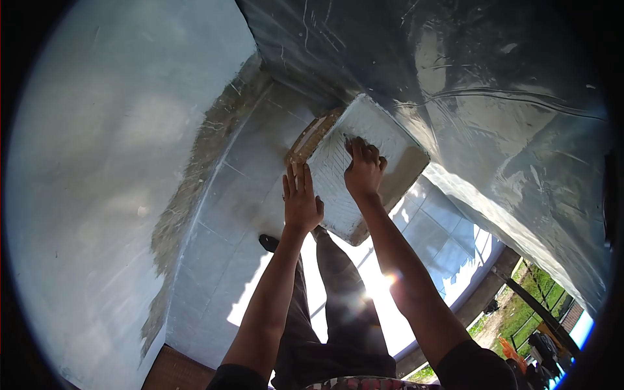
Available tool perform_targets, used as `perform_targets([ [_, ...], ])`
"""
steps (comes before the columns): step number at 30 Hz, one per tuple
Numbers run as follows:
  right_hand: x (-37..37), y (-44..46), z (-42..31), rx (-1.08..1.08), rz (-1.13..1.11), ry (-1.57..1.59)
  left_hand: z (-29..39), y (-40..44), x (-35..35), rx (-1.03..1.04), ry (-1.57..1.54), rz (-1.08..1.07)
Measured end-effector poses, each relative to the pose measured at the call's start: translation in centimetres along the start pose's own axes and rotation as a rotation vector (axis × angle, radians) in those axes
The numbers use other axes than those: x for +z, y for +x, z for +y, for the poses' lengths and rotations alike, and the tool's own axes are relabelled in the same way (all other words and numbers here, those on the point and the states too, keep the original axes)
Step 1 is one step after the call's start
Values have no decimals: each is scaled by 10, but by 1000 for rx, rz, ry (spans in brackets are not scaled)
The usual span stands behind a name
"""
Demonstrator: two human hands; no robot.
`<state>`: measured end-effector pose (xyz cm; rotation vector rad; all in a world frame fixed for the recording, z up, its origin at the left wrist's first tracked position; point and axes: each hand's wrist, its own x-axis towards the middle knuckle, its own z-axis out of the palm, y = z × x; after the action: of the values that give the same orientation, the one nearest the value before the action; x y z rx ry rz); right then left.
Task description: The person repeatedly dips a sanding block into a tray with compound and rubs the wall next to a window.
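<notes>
A pale, box-like block [331, 175] with a whitish top marked by many thin scratched lines stands in front of me. My right hand [365, 168] rests on that top with its fingers curled and closed. Whatever it may be pinching is too small to make out. My left hand [303, 205] lies flat at the block's left edge, fingers stretched out and holding nothing. Its fingertips reach the brown, worn side piece [311, 138] of the block, which looks wooden or like cardboard.
A pale wall [110, 162] with a rough grey lower band rises on the left. Shiny dark plastic sheeting [494, 97] hangs on the right. Grey tiles [224, 208] cover the floor, with bright sunlight near my legs. Grass [536, 292] shows outside, lower right.
</notes>
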<state>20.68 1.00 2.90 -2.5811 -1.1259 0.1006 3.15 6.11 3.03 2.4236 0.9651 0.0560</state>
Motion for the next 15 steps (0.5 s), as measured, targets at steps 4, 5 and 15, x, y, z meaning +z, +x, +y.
perform_targets([
  [4,13,4,-4,-13,31,-85,-6,-3,5,33,-57,56],
  [5,16,4,-3,-7,33,-89,-7,-3,7,57,-58,70],
  [15,27,-4,-3,16,-39,-178,-11,-6,22,51,-5,119],
])
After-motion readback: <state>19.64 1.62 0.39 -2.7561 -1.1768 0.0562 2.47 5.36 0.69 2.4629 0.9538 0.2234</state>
